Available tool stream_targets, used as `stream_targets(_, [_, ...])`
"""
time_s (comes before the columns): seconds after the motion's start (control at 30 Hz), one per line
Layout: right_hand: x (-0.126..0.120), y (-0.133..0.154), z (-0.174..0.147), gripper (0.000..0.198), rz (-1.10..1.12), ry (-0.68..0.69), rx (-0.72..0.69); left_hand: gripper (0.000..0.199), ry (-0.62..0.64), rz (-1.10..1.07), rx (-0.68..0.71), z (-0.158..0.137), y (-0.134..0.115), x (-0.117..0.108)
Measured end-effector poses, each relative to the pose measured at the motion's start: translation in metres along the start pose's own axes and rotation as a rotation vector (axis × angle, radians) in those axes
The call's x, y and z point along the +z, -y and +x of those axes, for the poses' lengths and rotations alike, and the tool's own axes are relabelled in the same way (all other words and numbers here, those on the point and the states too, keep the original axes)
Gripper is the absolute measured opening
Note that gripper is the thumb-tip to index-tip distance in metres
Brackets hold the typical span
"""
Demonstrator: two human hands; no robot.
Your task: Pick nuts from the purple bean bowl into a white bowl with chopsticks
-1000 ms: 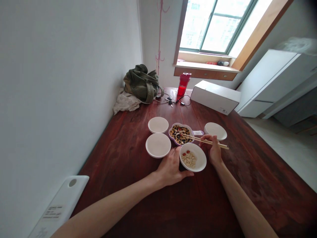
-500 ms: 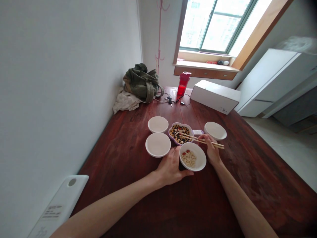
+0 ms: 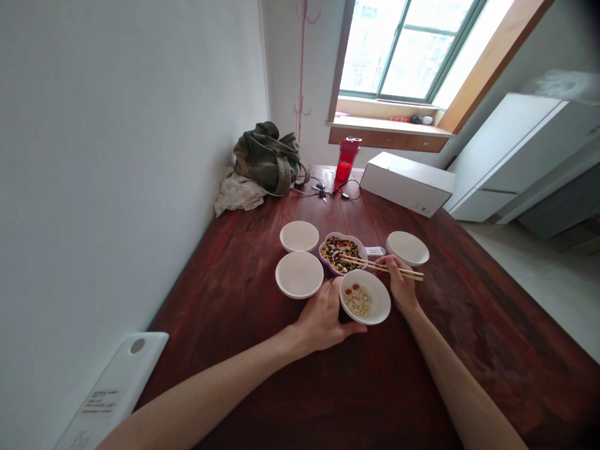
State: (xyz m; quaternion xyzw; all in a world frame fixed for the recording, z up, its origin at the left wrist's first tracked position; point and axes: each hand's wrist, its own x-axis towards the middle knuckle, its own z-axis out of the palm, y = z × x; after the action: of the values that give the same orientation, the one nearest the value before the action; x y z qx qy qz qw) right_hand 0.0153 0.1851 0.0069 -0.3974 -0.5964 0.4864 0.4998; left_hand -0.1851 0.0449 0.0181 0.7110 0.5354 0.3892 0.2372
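My left hand point(image 3: 324, 317) is wrapped round the left side of a white bowl point(image 3: 382, 299), which holds pale flat seeds point(image 3: 357, 302) and a couple of red pieces. Between the fingers of my right hand point(image 3: 397, 279) is a pair of chopsticks point(image 3: 382, 267). Their tips reach into a purple-rimmed, flower-shaped bowl point(image 3: 323, 257) of mixed dark and yellow beans and grains point(image 3: 341, 251). Whether the tips pinch a piece is too small to tell. Left of that bowl are two empty white bowls, the nearer bowl point(image 3: 299, 275) and the farther bowl point(image 3: 299, 237).
Another white bowl point(image 3: 407, 247) stands right of my right hand. Farther back on the dark red table point(image 3: 244, 262) are a green bag point(image 3: 267, 159), a red bottle point(image 3: 347, 160), keys with a cable point(image 3: 321, 191) and a white box point(image 3: 407, 181). A white panel point(image 3: 112, 387) is at lower left.
The chopsticks have shifted very slightly, their tips still in the flower-shaped bowl. My left hand and the bowl it holds stay in place.
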Motion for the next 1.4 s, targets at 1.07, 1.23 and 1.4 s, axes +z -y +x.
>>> stream_targets(1.07, [-0.015, 0.005, 0.009, 0.039, 0.661, -0.129, 0.143, 0.102, 0.004, -0.020, 0.002, 0.000, -0.001, -0.001])
stream_targets(1.23, [-0.010, 0.001, 0.006, 0.053, 0.386, -0.182, 0.142, 0.101, 0.008, -0.034, -0.009, 0.000, 0.000, -0.001])
stream_targets(1.4, [-0.008, 0.003, 0.005, 0.062, 0.329, -0.137, 0.133, 0.101, 0.050, -0.025, 0.017, 0.001, -0.004, -0.005])
